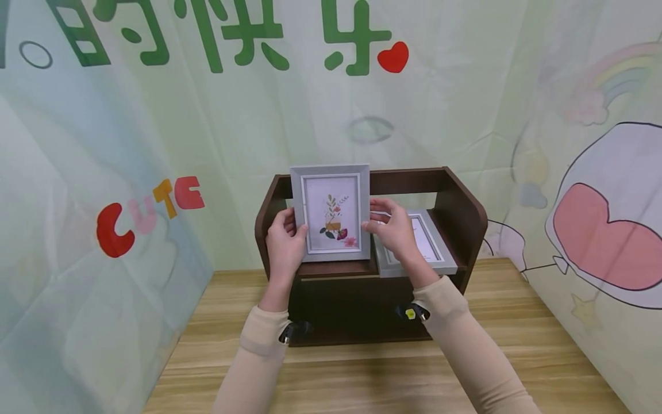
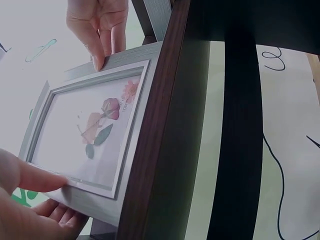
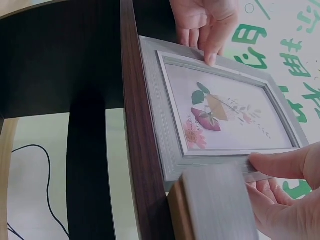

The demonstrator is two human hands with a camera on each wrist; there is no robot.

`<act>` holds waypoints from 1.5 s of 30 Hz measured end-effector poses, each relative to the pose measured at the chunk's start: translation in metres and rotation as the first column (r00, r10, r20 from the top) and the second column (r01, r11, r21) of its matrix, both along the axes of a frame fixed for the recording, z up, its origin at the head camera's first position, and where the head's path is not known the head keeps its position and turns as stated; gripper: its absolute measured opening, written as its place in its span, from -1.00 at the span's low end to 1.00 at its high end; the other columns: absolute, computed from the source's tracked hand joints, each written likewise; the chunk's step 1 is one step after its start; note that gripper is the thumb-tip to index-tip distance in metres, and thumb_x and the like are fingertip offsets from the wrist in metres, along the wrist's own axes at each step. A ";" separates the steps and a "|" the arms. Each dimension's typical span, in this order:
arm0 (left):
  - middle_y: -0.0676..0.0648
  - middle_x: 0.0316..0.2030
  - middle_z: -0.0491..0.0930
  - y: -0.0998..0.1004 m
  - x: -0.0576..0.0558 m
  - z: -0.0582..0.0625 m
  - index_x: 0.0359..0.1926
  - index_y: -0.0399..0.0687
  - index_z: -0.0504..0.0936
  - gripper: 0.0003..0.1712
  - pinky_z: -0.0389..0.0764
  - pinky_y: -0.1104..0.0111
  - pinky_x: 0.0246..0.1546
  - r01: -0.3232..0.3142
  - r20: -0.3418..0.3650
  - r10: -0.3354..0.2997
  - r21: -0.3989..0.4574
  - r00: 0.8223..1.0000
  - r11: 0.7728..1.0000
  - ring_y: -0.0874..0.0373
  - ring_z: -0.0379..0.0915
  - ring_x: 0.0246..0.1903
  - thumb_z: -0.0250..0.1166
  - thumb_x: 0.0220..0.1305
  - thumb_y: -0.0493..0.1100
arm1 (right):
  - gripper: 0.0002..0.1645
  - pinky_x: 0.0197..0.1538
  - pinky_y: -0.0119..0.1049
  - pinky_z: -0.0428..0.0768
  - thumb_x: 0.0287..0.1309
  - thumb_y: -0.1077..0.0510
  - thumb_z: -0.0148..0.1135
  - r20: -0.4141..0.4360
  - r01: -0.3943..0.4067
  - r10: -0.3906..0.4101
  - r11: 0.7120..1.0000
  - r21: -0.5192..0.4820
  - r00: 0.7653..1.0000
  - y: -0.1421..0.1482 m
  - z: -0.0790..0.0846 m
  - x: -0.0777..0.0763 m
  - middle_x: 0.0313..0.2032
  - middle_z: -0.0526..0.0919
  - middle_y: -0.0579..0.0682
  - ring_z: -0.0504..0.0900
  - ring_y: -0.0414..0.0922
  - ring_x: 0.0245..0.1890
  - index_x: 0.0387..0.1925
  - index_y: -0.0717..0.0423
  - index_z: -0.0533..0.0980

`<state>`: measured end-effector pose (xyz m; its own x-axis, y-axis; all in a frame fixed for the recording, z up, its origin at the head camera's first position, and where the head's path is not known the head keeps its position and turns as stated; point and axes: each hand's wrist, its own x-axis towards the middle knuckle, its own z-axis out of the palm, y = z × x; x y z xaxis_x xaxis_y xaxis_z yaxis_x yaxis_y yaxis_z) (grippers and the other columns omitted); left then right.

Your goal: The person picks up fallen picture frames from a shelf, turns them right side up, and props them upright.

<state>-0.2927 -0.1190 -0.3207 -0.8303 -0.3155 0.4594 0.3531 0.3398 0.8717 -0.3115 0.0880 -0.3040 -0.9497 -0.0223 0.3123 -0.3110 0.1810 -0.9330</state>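
A grey picture frame (image 1: 335,256) with a flower print stands upright on the top shelf of a dark brown rack (image 1: 468,221), toward its left side. My left hand (image 1: 285,241) grips its left edge, thumb on the front and fingers curled behind. At the opposite edge my right hand (image 1: 395,230) pinches the frame the same way. Both wrist views show the thumbs pressing the border of the picture frame (image 2: 135,150). A second grey frame (image 1: 439,264) lies flat on the shelf's right part, under my right hand and forearm.
The rack stands on a wood-grain table (image 1: 217,345) against a printed fabric backdrop (image 1: 238,126). Its raised side panels (image 1: 262,230) flank the shelf, and a back rail (image 1: 403,181) runs behind. Below the shelf is a dark lower compartment (image 1: 357,310).
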 end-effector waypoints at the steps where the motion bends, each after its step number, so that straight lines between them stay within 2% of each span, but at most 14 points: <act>1: -0.33 0.02 0.54 0.000 0.000 0.000 0.13 -0.34 0.45 -0.55 0.55 0.11 0.07 0.003 -0.001 -0.003 0.000 1.000 1.000 -0.12 0.52 0.01 0.23 0.20 -0.37 | -0.37 0.10 -0.13 0.57 0.01 0.42 0.29 -0.004 -0.001 0.001 1.000 -0.007 1.000 0.000 -0.001 0.000 0.12 0.53 0.22 0.56 0.09 0.10 0.18 0.24 0.40; 7: -0.31 0.04 0.53 0.000 -0.001 -0.002 0.15 -0.32 0.43 -0.55 0.53 0.11 0.09 0.018 -0.012 -0.018 0.000 1.000 1.000 -0.10 0.51 0.03 0.22 0.23 -0.35 | -0.38 0.11 -0.13 0.57 0.00 0.45 0.28 -0.028 -0.006 0.005 0.999 -0.042 1.000 -0.001 -0.002 -0.001 0.11 0.52 0.24 0.55 0.09 0.11 0.16 0.28 0.40; 21: -0.30 0.01 0.54 -0.001 -0.002 -0.007 0.10 -0.33 0.44 -0.59 0.54 0.12 0.08 0.045 -0.087 -0.045 0.000 0.995 0.999 -0.08 0.52 0.02 0.22 0.22 -0.37 | -0.38 0.12 -0.20 0.56 -0.05 0.53 0.24 -0.093 0.007 -0.016 0.995 -0.098 0.996 -0.004 -0.008 -0.004 0.10 0.52 0.24 0.55 0.10 0.10 0.14 0.33 0.39; 29: -0.29 -0.04 0.58 0.000 0.000 -0.016 0.08 -0.32 0.47 -0.60 0.59 0.12 0.00 0.007 -0.093 -0.012 -0.051 0.996 0.999 -0.08 0.56 -0.04 0.26 0.20 -0.35 | -0.43 0.09 -0.30 0.57 -0.02 0.49 0.27 -0.152 0.036 -0.048 0.996 -0.082 0.987 -0.003 -0.013 -0.006 0.06 0.58 0.22 0.59 0.06 0.06 0.10 0.29 0.44; 34: -0.27 -0.05 0.58 0.000 0.002 -0.022 0.07 -0.29 0.47 -0.60 0.60 0.12 -0.02 -0.007 -0.098 0.000 -0.068 0.995 0.998 -0.07 0.57 -0.07 0.27 0.21 -0.32 | -0.46 0.07 -0.28 0.59 0.00 0.45 0.29 -0.168 0.047 -0.057 0.997 -0.067 0.984 -0.001 -0.014 -0.005 0.04 0.60 0.20 0.61 0.04 0.04 0.09 0.26 0.47; 45: -0.21 -0.09 0.59 0.000 0.006 -0.029 0.03 -0.23 0.52 -0.63 0.63 0.16 -0.07 -0.036 -0.144 0.024 -0.079 0.989 0.996 -0.02 0.58 -0.12 0.30 0.19 -0.30 | -0.53 0.07 -0.20 0.59 0.03 0.37 0.32 -0.209 0.041 -0.053 0.997 -0.060 0.976 0.005 -0.014 -0.002 0.01 0.63 0.19 0.62 0.04 0.02 0.05 0.23 0.52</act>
<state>-0.2864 -0.1185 -0.3493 -0.7450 -0.2964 0.5976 0.4606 0.4195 0.7822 -0.3136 0.0933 -0.3182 -0.8622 0.0438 0.5046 -0.4936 0.1506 -0.8565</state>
